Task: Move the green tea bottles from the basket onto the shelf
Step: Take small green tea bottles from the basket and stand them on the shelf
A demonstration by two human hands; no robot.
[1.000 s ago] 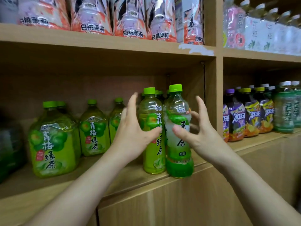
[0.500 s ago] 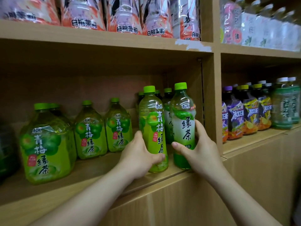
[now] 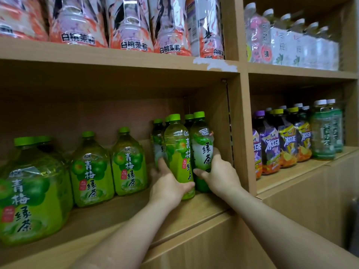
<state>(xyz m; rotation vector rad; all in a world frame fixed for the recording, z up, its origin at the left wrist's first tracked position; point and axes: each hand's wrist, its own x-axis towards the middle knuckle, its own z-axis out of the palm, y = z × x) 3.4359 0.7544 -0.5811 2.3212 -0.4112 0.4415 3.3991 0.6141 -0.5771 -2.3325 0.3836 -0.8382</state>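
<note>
Two slim green-capped tea bottles stand upright side by side on the wooden shelf (image 3: 194, 206), at the right end of the middle compartment. My left hand (image 3: 168, 183) wraps the lower part of the plum green tea bottle (image 3: 177, 150). My right hand (image 3: 219, 173) grips the base of the green tea bottle (image 3: 202, 144) with the pale label, close to the compartment's right wall. Several more slim green bottles (image 3: 157, 136) stand right behind them. The basket is out of view.
Large green plum tea jugs (image 3: 91, 169) fill the left of the same shelf. Pink peach-jasmine bottles (image 3: 130, 26) line the shelf above. The right compartment holds purple and yellow iced tea bottles (image 3: 279, 140) and clear green ones (image 3: 324, 131).
Both hands dropped from the bottles' upper halves to their bases and pushed the two bottles back from the shelf's front edge, against the row behind.
</note>
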